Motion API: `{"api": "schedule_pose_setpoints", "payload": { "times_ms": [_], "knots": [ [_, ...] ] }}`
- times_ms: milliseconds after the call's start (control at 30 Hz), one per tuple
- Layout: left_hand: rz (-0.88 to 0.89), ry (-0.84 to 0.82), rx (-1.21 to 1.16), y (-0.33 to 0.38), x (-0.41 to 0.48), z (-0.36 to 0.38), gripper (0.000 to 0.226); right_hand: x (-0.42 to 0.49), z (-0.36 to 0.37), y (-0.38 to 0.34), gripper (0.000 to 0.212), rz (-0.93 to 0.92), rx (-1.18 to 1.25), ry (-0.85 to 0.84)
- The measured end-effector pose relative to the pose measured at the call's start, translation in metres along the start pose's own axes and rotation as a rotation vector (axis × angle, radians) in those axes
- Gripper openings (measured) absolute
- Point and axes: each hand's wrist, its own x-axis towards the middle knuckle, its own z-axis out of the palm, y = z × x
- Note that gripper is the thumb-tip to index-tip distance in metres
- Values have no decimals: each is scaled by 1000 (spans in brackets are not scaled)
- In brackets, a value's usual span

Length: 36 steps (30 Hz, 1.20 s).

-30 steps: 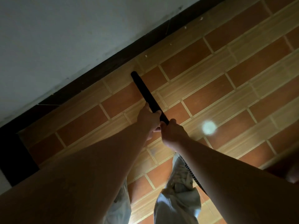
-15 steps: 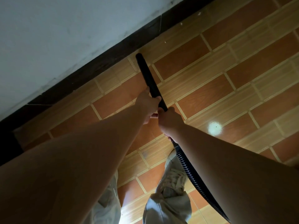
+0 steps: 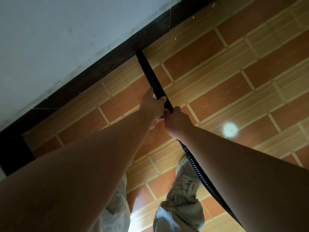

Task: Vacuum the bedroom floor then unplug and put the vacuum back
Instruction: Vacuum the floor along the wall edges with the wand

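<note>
A black vacuum wand (image 3: 149,74) slants across the orange-brown tiled floor (image 3: 225,84), its tip touching the dark skirting board (image 3: 103,66) at the foot of the wall. My left hand (image 3: 153,108) grips the wand from the left, fingers curled over it. Just behind it my right hand (image 3: 178,122) grips the wand's rear end. From there the ribbed black hose (image 3: 202,178) runs down to the lower right under my right forearm. The vacuum's body is out of view.
A pale wall (image 3: 58,34) fills the upper left. My two shoes and light trouser legs (image 3: 180,195) stand on the tiles below the hands. A bright light spot (image 3: 230,129) lies on the floor to the right. Small white specks sit near the skirting.
Both hands have pushed the wand forward, and its tip has gone from mid-tile to the skirting board. More of the hose shows below my right arm.
</note>
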Motion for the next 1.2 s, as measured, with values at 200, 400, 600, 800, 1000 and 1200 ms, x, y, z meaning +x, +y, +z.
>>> {"api": "schedule_pose_setpoints", "payload": {
  "times_ms": [200, 400, 600, 800, 1000, 1200],
  "knots": [
    [-35, -4, 31, -17, -10, -4, 69, -14, 11, 14, 39, -64, -44, -41],
    [-35, -21, 15, -3, -2, 14, 69, -5, -15, 14, 32, -56, -99, -14],
    [-56, -49, 76, -2, -16, 45, 74, -5, -26, 46, 39, 2, 12, 4],
    [-67, -85, 127, 8, -38, 80, 76, -22, -54, 69, 36, -33, -52, -10],
    [-75, -137, 174, 26, -47, 114, 71, -35, -93, 77, 30, 8, -38, -8],
    [-36, -94, 273, 50, -29, 120, 70, -19, -111, 59, 24, 50, 125, -18]
  ]
}}
